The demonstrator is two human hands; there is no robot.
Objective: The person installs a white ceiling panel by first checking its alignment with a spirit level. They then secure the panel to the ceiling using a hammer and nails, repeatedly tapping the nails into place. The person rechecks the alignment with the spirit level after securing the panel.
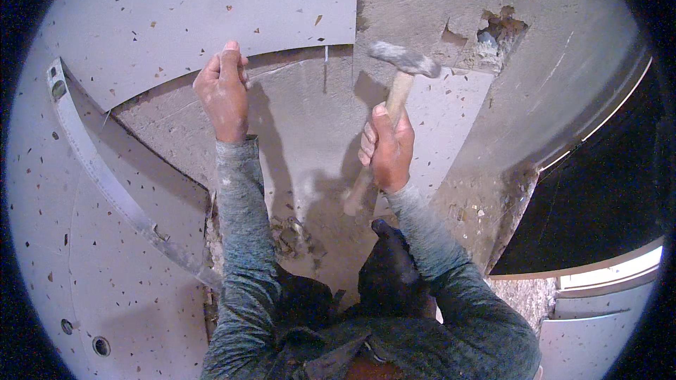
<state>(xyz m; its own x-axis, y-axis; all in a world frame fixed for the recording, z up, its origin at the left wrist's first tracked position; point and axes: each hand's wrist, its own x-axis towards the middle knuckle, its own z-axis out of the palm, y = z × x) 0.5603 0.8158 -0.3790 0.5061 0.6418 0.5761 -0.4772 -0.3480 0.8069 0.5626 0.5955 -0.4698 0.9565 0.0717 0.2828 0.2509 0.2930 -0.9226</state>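
My right hand [391, 148] is wrapped round the wooden handle of a hammer [405, 62]. The hammer's worn grey head points up and away from me, over bare grey cement. My left hand [224, 91] is raised with its fingers curled in and the thumb pressed on top; whatever it may hold is hidden. Just beyond that hand runs the lower edge of a large pale speckled tile [211, 14]. A thin white strip [326, 55] sticks out from this edge. Another speckled tile [451, 127] lies to the right of the hammer.
A long metal spirit level [98, 162] rests against speckled tiles [141, 260] at left, which have two round pipe openings [102, 345]. A broken hole [503, 27] shows in the cement at upper right. Rubble [296, 236] lies near my legs; a dark opening [598, 183] is at right.
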